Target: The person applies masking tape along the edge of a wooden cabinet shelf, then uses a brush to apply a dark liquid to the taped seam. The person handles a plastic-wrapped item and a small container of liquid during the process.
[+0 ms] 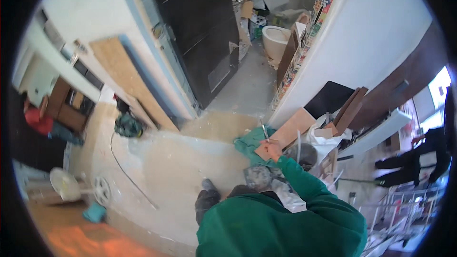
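My right hand (273,149), at the end of a green sleeve, is closed around a thin, light-coloured tool (263,127). The tool points away from me, and its kind is too small to make out. Just beyond the hand a pinkish-tan board (296,127) leans against the wall. Green cloth (248,143) lies crumpled on the floor beside it. To the right of the hand are a dark bucket (308,154) and a white sack (321,138) with offcuts. My left hand does not show.
A dark door (197,24) opens onto a room with a toilet (276,38). Long planks (126,78) lean at left, and a cable (128,176) crosses the floor. A person in red (40,120) is far left; another in dark clothes (414,162) is right, near a metal rack (404,207).
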`<action>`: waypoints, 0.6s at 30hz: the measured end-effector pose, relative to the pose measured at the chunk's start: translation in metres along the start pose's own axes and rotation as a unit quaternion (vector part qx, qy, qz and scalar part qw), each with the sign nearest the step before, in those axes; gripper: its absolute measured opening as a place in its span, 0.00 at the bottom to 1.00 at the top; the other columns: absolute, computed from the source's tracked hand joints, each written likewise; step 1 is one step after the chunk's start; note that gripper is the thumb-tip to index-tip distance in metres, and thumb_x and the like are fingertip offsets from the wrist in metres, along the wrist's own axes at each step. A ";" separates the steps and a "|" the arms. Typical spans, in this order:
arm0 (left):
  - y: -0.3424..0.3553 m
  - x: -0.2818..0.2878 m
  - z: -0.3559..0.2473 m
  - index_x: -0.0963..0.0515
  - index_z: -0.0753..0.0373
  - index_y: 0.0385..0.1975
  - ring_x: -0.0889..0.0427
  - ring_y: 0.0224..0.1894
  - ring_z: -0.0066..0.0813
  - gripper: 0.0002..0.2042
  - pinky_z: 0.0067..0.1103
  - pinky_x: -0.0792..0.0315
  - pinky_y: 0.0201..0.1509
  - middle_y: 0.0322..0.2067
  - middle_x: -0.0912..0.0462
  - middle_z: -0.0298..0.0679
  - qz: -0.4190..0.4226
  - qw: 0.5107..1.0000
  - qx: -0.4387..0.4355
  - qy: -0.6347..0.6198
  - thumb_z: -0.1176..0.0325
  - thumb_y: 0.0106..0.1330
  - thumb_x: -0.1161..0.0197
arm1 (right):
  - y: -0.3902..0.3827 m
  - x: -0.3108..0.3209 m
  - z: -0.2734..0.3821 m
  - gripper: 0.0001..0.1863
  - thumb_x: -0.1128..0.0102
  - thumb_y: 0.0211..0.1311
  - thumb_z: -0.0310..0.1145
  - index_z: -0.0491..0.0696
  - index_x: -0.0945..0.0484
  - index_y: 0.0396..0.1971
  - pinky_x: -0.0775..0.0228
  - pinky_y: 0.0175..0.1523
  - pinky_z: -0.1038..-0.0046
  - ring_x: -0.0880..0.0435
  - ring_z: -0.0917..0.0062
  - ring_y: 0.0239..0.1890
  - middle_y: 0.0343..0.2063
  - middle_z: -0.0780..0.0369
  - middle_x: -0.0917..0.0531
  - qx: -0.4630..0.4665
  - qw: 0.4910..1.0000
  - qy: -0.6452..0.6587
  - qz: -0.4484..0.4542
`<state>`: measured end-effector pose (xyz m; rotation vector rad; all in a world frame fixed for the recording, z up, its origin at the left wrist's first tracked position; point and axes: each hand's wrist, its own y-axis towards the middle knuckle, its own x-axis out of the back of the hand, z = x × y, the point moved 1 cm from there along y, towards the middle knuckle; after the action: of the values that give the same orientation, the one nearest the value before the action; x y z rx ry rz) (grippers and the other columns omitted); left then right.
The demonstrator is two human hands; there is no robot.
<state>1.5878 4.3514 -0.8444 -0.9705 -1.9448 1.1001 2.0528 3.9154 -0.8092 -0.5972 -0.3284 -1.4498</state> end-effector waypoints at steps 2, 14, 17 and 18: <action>0.057 0.056 -0.068 0.17 0.52 0.28 0.17 0.38 0.33 0.10 0.36 0.27 0.40 0.34 0.15 0.30 0.011 0.996 -0.008 0.084 0.65 0.43 0.30 | 0.002 -0.002 0.037 0.11 0.39 0.59 0.33 0.45 0.16 0.38 0.28 0.40 0.66 0.18 0.67 0.35 0.32 0.56 0.16 -0.089 0.992 0.078 -0.045; 0.190 -0.063 -0.776 0.20 0.71 0.27 0.18 0.23 0.30 0.10 0.23 0.24 0.27 0.23 0.17 0.43 0.013 0.781 -0.521 0.344 0.68 0.53 0.41 | 0.164 -0.001 0.041 0.13 0.50 0.70 0.26 0.39 0.20 0.47 0.34 0.32 0.77 0.25 0.81 0.29 0.27 0.67 0.23 -0.124 0.870 0.430 -0.208; 0.200 -0.175 -0.796 0.19 0.66 0.31 0.15 0.27 0.30 0.08 0.22 0.24 0.28 0.24 0.15 0.39 0.086 0.830 -0.470 0.288 0.71 0.59 0.44 | 0.268 0.022 0.080 0.12 0.49 0.69 0.27 0.39 0.19 0.45 0.34 0.33 0.78 0.24 0.80 0.29 0.28 0.66 0.22 -0.123 0.845 0.461 -0.244; 0.179 -0.247 -0.791 0.19 0.66 0.34 0.14 0.29 0.29 0.08 0.22 0.23 0.28 0.26 0.15 0.39 0.117 0.870 -0.398 0.267 0.71 0.62 0.44 | 0.301 0.030 0.061 0.12 0.50 0.68 0.26 0.39 0.19 0.45 0.35 0.33 0.78 0.25 0.80 0.28 0.27 0.66 0.22 -0.103 0.828 0.476 -0.278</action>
<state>2.4148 4.5036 -0.7353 -1.7604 -1.8140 0.0285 2.3607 3.9284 -0.7979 0.1420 0.5017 -2.1733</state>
